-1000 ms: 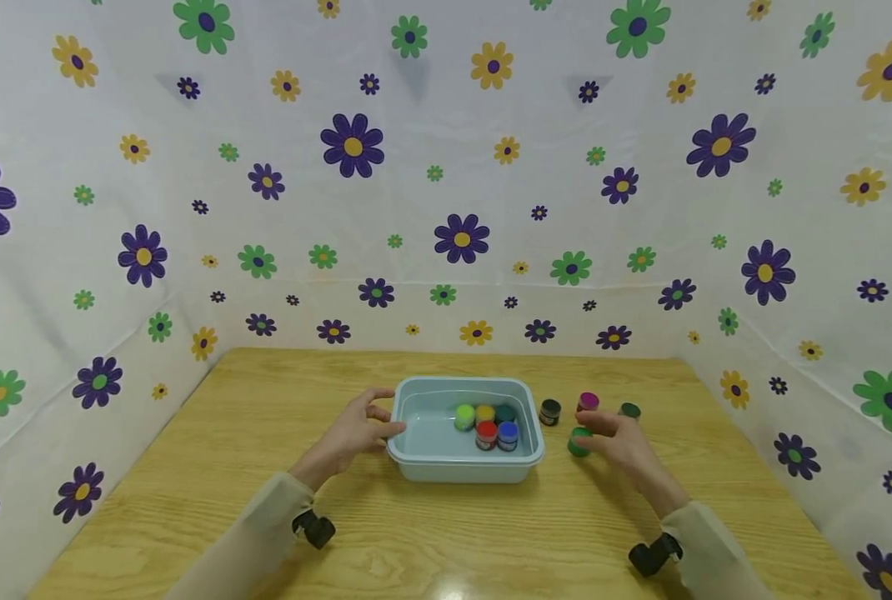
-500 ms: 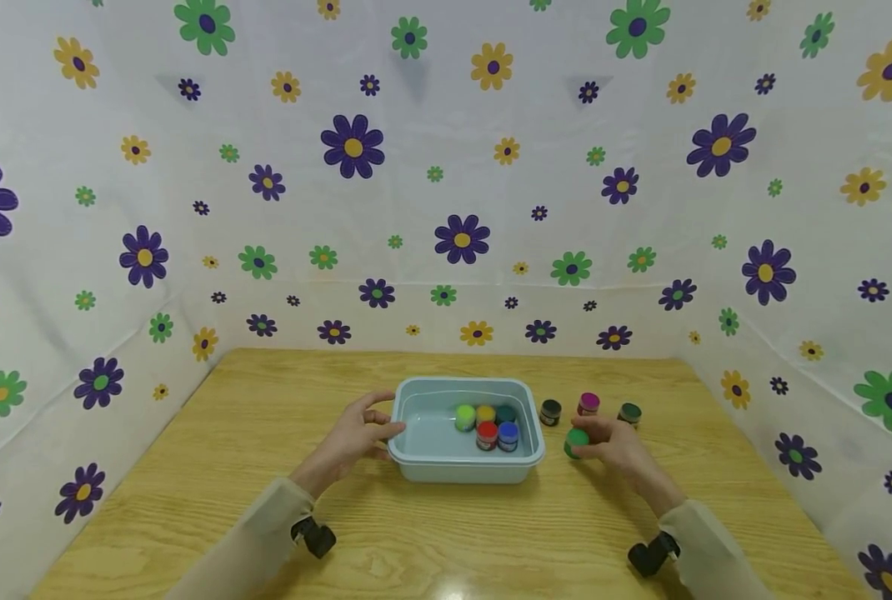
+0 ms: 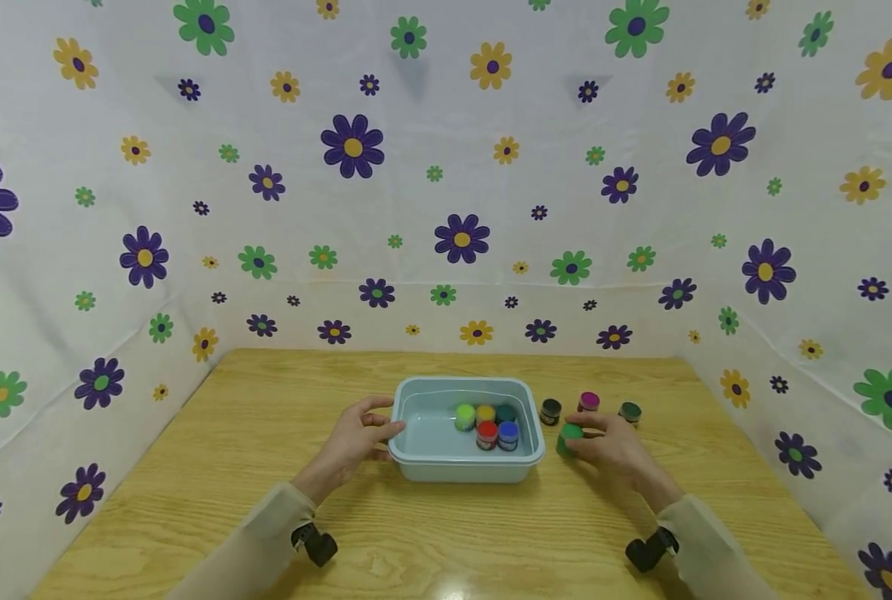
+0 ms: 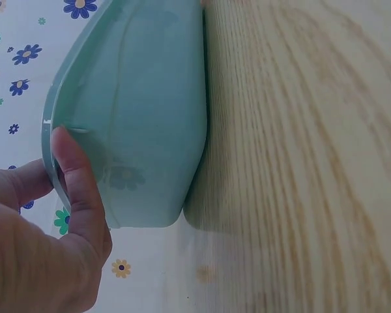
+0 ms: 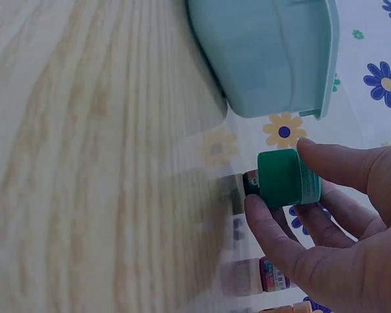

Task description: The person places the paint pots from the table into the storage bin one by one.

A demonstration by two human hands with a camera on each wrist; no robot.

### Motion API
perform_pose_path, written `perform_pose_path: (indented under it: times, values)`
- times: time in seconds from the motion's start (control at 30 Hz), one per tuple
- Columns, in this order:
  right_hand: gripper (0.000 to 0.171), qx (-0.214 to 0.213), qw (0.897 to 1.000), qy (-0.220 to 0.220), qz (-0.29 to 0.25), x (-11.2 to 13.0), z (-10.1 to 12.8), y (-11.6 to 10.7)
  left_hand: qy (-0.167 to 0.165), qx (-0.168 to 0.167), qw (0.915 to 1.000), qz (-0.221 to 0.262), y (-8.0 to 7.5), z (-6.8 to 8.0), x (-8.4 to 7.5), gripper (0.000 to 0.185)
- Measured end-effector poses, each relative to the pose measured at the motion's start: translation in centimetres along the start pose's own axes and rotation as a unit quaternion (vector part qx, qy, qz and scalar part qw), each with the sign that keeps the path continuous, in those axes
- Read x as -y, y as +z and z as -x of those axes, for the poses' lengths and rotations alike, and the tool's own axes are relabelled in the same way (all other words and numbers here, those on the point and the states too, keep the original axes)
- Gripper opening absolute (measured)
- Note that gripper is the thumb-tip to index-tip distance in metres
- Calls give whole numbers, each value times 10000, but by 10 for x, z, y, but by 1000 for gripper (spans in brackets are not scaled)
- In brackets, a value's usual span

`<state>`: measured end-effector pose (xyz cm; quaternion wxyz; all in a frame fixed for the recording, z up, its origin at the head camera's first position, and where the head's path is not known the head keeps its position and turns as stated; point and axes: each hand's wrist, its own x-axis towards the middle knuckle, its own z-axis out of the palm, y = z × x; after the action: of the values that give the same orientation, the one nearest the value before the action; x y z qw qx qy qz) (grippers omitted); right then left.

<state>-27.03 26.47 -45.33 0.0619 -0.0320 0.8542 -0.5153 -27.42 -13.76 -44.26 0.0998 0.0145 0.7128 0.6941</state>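
A pale blue plastic tub (image 3: 464, 472) stands mid-table with several small paint jars inside, among them a red jar (image 3: 487, 436) and a blue jar (image 3: 508, 436). My left hand (image 3: 352, 437) holds the tub's left end, thumb and fingers at its rim; the left wrist view shows the tub wall (image 4: 156, 117) close up. Right of the tub, my right hand (image 3: 614, 450) pinches a green paint jar (image 5: 280, 177) between thumb and fingers. That jar appears lifted off the wood in the right wrist view. The fingers cover part of it.
Beyond the right hand stand a black-lidded jar (image 3: 550, 412), a magenta-lidded jar (image 3: 588, 402) and a dark green-lidded jar (image 3: 629, 412). Flowered cloth (image 3: 446, 183) walls the wooden table (image 3: 416, 542) at the back and both sides.
The right hand has closed its fingers on the green paint jar and shifted it slightly left toward the tub. The left hand stays at the tub's rim.
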Motion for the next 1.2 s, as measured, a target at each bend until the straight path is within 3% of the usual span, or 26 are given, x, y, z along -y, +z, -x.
perform_pose_path:
  times: [0.2,0.47,0.7,0.9,1.2]
  values:
    - [52,144,9988,-77,-462,9,-2,4,-96,10,9999,-39,1,5,-6,57]
    - [58,-152,9974,-149,-692,21,-5,8,-111,41,9999,68,0,-2,4,60]
    - [58,-492,9873,-208,-1495,33,-13,18,-111,19,9998,172,0,-3,4,59]
    - [58,-720,9788,-432,-1869,47,-16,26,-22,68,9999,139,0,-6,1,61]
    - [48,-486,9778,-512,-1973,63,-18,48,-125,34,9999,106,0,-6,6,61]
